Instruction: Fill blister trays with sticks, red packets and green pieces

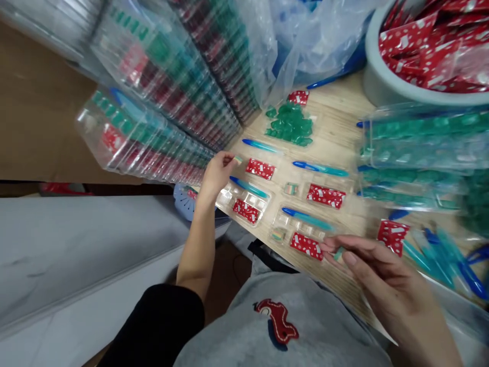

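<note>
My left hand (218,175) pinches a small pale striped piece (237,159) over the upper left clear tray, beside a red patterned packet (260,168). Between the fingertips of my right hand (376,275) is a small green piece (338,253), just right of the red packet (306,245) in the lower tray. Four clear trays lie on the wooden table (340,107), each with a blue pen and a red packet. Small striped blocks sit in the upper right tray (291,189) and the lower right tray (278,234).
Tall stacks of filled clear trays (164,122) stand at the left. Green pieces (291,125) are heaped behind the trays. A grey tub (372,61) of red packets stands at the back right. More filled trays (416,153) and loose pens (439,255) lie at the right.
</note>
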A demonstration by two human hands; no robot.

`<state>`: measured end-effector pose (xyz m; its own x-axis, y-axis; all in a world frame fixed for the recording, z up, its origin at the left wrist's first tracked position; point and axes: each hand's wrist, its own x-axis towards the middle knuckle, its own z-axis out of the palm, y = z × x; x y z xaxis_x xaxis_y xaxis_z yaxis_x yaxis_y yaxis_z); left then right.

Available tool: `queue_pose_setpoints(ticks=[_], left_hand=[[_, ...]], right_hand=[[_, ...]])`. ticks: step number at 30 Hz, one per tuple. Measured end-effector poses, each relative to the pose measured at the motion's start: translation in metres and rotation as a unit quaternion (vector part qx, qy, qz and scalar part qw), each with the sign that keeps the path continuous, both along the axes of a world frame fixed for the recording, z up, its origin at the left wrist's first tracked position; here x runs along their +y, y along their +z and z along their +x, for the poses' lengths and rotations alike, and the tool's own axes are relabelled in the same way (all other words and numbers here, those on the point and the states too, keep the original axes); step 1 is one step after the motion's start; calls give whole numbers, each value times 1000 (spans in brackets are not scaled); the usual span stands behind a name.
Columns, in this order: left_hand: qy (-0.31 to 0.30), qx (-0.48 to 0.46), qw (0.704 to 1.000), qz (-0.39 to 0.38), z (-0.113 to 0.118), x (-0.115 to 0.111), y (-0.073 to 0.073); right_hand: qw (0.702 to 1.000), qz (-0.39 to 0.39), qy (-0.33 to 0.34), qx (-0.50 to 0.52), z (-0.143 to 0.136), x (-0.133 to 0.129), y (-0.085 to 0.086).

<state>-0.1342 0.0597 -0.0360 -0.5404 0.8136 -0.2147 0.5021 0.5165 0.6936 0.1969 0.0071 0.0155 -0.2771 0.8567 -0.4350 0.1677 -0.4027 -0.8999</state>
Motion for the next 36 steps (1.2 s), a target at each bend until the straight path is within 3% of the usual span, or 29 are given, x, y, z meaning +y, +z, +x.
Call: queue_pose_setpoints(ticks=[7, 19, 22, 25, 28, 30, 33, 35, 36], left_hand=[[0, 96, 993, -70, 7, 10, -10], [56, 241, 967, -57, 27, 2, -37], [50, 243, 967, -59, 32, 2, -30], [29, 209, 977, -42, 41, 2, -10], [7, 168, 986, -5, 48, 1, 4], [3, 156, 988, 19, 52, -2, 8], [11, 158, 986, 43, 54, -9, 10], [1, 154, 985, 77, 49, -15, 7], [-2, 155, 983, 102, 43, -18, 4]], right_hand=[[999, -45, -6, -22, 0, -5, -1], [998, -50, -17, 24, -2, -2, -3], [997, -61, -19, 48, -1, -1, 1], [996, -49, -34, 72, 8, 11, 20], [996, 60, -56, 28, 30, 48, 58], [976, 181, -76, -91, 51, 86, 93], [874, 320, -151, -332, 89, 157, 136], [820, 300, -148, -465, 112, 207, 146], [813, 291, -143, -484, 121, 230, 145]])
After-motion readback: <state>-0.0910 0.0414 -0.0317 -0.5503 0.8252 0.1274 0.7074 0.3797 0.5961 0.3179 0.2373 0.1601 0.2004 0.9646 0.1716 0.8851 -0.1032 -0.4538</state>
